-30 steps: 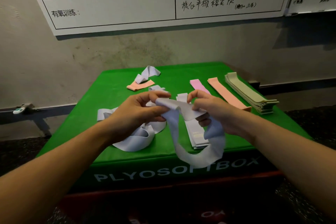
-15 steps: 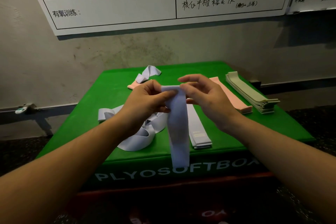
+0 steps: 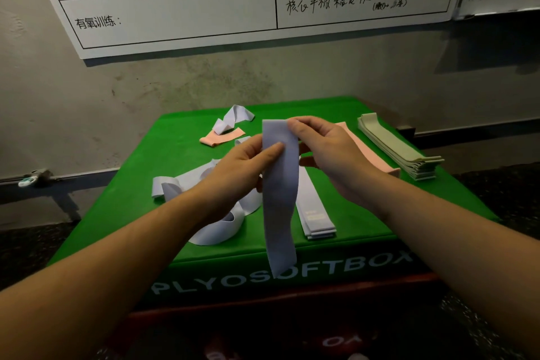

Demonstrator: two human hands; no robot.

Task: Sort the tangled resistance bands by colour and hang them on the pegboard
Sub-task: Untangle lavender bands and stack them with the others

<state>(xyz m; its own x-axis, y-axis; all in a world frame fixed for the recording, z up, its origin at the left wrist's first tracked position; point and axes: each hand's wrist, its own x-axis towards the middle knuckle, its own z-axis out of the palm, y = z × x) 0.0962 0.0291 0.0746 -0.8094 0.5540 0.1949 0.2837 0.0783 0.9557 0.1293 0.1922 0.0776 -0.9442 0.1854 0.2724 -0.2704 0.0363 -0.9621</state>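
Where it looped before, the lavender band (image 3: 279, 199) hangs flat, pinched by left hand (image 3: 236, 175) and right hand (image 3: 330, 155).

Lavender band (image 3: 279, 196) between both hands, hanging flat

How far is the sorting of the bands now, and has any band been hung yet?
Done: flat stacks of green bands, pink bands and lilac bands lie on the green box. In hand: the left hand and right hand hold one lilac band hanging straight. Left: the tangled lilac pile, a pink-lilac pair, and all hanging; no pegboard is visible.
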